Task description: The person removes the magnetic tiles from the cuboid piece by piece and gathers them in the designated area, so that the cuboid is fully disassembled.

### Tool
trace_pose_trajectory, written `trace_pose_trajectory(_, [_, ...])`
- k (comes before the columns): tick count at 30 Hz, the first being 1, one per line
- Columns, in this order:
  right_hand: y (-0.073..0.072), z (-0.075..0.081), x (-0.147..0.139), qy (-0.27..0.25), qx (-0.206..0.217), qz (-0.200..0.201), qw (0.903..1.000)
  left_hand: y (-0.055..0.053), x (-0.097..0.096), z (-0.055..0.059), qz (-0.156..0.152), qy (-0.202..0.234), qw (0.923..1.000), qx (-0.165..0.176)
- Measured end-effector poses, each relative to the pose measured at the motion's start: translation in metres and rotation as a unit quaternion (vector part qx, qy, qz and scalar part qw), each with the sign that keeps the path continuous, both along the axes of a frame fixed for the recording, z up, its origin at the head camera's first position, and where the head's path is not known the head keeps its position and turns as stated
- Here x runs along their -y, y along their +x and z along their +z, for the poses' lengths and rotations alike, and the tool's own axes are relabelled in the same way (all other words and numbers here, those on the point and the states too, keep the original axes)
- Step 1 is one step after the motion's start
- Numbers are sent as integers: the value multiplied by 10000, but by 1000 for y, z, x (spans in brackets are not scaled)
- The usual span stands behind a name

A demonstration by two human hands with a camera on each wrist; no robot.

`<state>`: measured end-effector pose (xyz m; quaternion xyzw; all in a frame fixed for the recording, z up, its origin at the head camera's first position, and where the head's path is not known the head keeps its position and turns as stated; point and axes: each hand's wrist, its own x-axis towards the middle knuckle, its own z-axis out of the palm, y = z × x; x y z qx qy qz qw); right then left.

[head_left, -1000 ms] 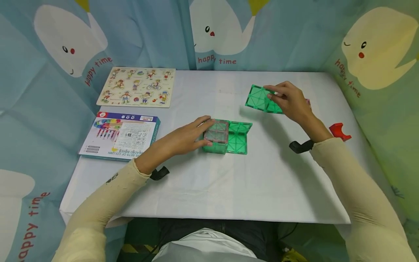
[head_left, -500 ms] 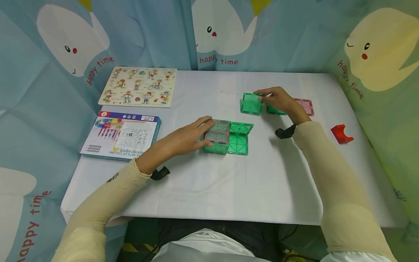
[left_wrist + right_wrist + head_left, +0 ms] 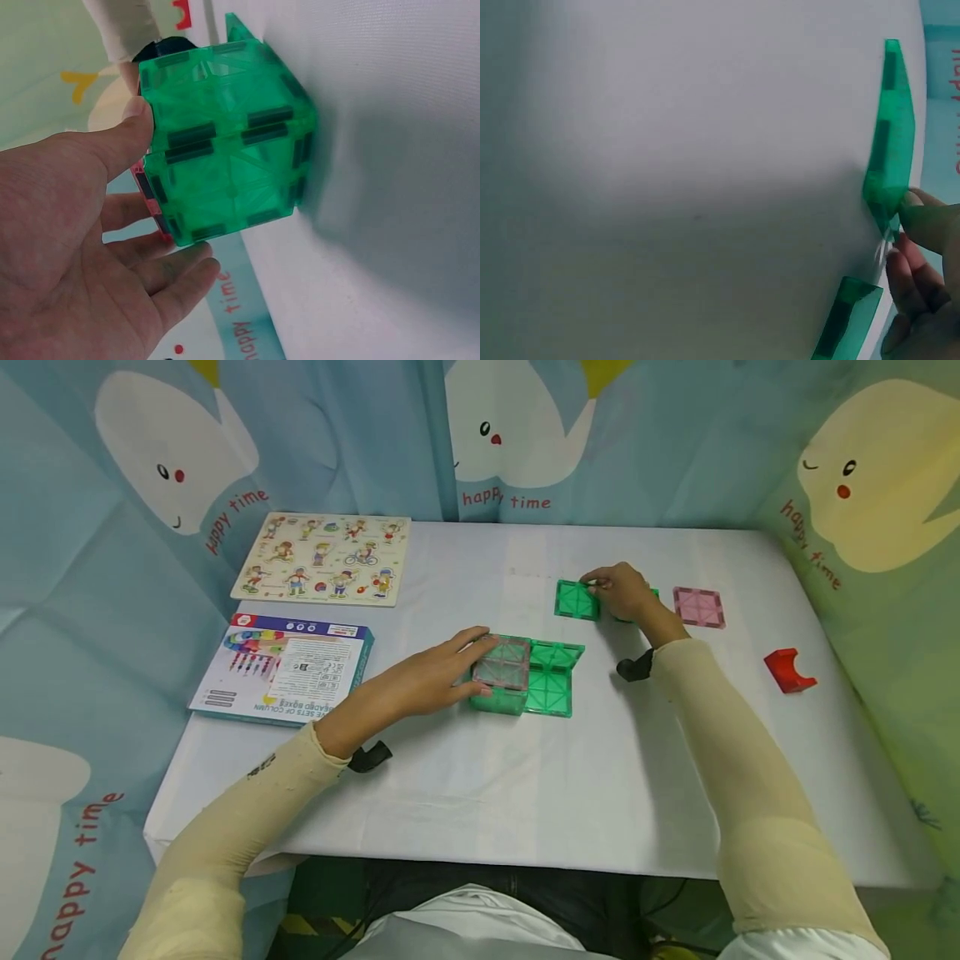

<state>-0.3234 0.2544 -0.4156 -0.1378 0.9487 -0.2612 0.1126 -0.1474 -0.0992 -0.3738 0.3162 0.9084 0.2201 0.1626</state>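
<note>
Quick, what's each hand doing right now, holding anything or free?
Left hand: holding the green-and-pink cube between thumb and fingers.
Right hand: pinching the edge of a green tile.

Curtain (image 3: 390, 439) reading "happy time", box (image 3: 283, 670) reading "BOXES"

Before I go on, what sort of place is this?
Probably a small play or recording booth: cartoon curtains printed "happy time" stand around three sides of a white table, and a picture board and translucent green tile look like toys.
</note>
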Motion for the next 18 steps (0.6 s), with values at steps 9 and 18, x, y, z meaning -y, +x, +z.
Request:
trace_pose_trajectory(9, [27, 14, 5, -107, -559, 151, 9983, -1, 0, 0, -2, 49, 10000, 8])
trace_pose_trajectory(18, [93, 39, 10, -408, -1268, 1044, 9856, 0, 0, 2, -28, 98, 9999, 3])
